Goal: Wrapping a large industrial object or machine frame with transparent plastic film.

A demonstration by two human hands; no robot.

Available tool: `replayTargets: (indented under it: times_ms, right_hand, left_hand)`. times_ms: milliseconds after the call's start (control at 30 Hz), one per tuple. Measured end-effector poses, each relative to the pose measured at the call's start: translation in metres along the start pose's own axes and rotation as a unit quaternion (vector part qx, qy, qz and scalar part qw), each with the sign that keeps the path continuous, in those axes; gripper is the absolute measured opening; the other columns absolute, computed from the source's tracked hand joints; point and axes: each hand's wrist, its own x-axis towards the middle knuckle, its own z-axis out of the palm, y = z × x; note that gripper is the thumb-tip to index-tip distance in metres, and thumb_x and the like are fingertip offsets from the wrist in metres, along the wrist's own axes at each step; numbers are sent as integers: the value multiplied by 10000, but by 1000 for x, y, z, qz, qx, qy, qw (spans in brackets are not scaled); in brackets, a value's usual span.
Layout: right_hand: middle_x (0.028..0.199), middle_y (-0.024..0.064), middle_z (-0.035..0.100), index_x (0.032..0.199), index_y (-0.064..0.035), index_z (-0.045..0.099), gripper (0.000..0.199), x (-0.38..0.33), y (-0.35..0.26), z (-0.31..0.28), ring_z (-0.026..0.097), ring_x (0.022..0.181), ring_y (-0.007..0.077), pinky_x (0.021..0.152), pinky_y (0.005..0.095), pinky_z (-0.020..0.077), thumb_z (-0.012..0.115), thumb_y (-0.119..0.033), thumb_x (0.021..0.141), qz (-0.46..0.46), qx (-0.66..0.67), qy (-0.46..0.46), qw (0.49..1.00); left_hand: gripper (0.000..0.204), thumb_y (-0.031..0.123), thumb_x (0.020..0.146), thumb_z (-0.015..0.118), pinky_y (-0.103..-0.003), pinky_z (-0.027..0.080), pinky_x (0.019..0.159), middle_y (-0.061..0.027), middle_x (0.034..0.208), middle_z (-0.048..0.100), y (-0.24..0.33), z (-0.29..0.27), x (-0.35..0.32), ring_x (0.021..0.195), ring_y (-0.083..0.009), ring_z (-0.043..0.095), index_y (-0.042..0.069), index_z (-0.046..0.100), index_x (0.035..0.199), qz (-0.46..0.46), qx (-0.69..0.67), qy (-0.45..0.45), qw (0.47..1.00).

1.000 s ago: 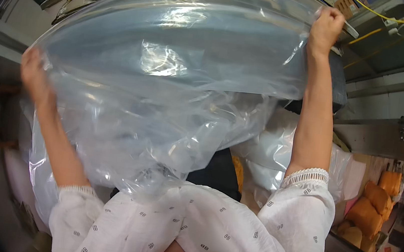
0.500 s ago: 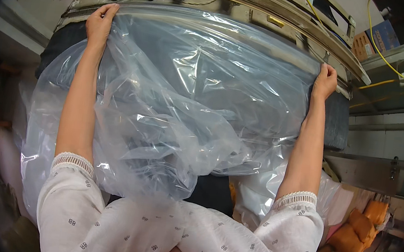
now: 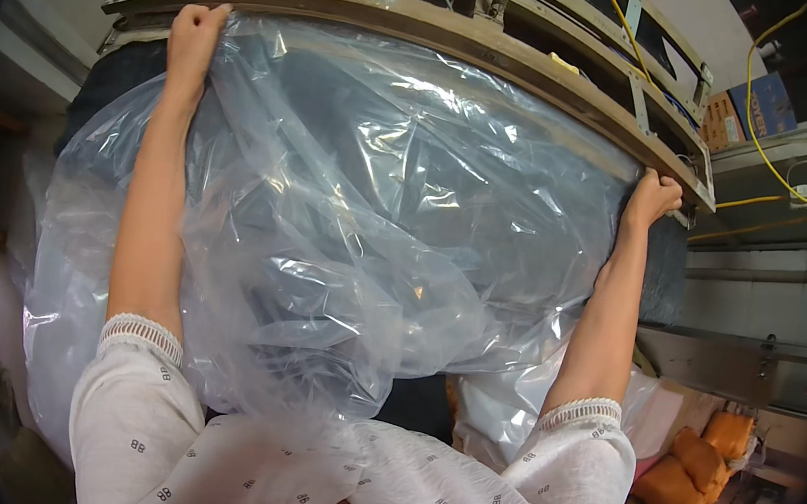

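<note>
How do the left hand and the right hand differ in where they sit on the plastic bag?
The left hand is raised higher, near the top left of the plastic bag; the right hand sits lower, at its right edge. The left arm runs nearly straight up; the right leans inward. Both grip the bag's upper edge beneath the curved metal frame.

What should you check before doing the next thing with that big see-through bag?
1. Left hand grips the top edge of the clear plastic bag: ok, the fingers are closed on it just under the metal ring.
2. Right hand grips the other end of the edge: ok, it pinches the plastic by the ring.
3. Edge pulled flat between the hands: not ok, the plastic is wrinkled and bunched.
4. Bag free of tears: cannot tell, glare and folds hide the surface.
5. Bottom of the bag hanging free: cannot tell, the sleeves hide it.
6. Yellow cable clear of the right hand: ok, it runs apart from it.
</note>
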Motion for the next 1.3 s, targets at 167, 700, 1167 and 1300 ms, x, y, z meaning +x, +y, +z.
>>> replayTargets:
  times_ms: [167, 700, 1167, 1300]
  right_hand:
    - [1025, 238, 415, 893, 68, 467, 363, 10, 11, -5, 365, 1007, 338, 912, 407, 274, 469, -293, 859, 19, 82, 26, 996]
    - [625, 163, 390, 698, 84, 430, 279, -83, -57, -88, 362, 608, 267, 598, 401, 333, 509, -131, 857, -383, 85, -97, 915]
    - [911, 206, 542, 952, 49, 551, 327, -65, 25, -88, 497, 849, 343, 771, 395, 383, 446, -257, 904, -371, -86, -190, 905]
    - [905, 212, 551, 959, 50, 551, 337, -35, 43, -74, 502, 843, 348, 762, 394, 386, 437, -263, 905, -389, -104, -219, 889]
  left_hand:
    - [243, 254, 776, 590, -286, 384, 739, -90, 801, 551, 0, -9, -2, 776, -200, 499, 14, 567, 804, -30, -171, -22, 985]
    - [234, 257, 823, 548, -353, 420, 829, -125, 936, 594, 24, -100, -98, 957, -288, 541, 70, 597, 955, 171, 22, 130, 976]
    - [287, 280, 823, 516, -424, 473, 747, -211, 919, 598, -347, -290, -239, 884, -353, 587, 18, 554, 934, -435, 237, 146, 856]
    - [314, 325, 807, 543, -423, 468, 762, -173, 923, 606, -333, -301, -228, 897, -347, 585, 32, 578, 915, -419, 295, 95, 853]
